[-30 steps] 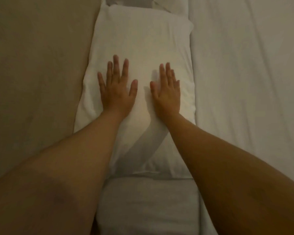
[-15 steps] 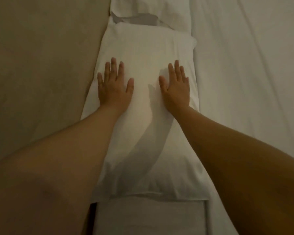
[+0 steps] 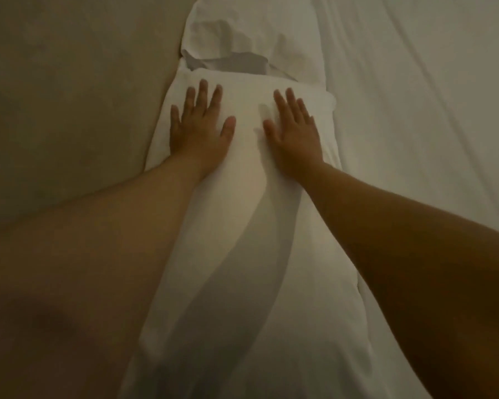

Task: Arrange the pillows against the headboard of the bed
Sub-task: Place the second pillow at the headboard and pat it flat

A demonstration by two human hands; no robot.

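1. The near pillow [image 3: 242, 226] is shown lying lengthwise along the beige headboard [image 3: 69, 96], its left long edge touching that surface and its right edge resting on the white sheet [image 3: 415, 139] of the bed.
2. The left hand [image 3: 198, 131] is laid flat on the far end of the pillow, fingers spread; the grip is loose and nothing is clasped.
3. The right hand [image 3: 294, 133] is laid flat just beside it, nearer the sheet side, fingers extended; here too nothing is clasped.
4. A second pillow [image 3: 257, 33] is seen beyond the fingertips, in line with the first. Its near end is crumpled, and a grey fold of cloth is exposed at the junction of the two.
5. The step in hand is judged to be pressing and smoothing of the near pillow into its place against the headboard.
6. For a clean result, even pressure is best applied through both palms, and the pillow is best nudged toward the headboard so that no gap is left along the left edge.
7. The crumpled junction is judged to need attention next: the loose cloth may be tucked and the two ends butted squarely.
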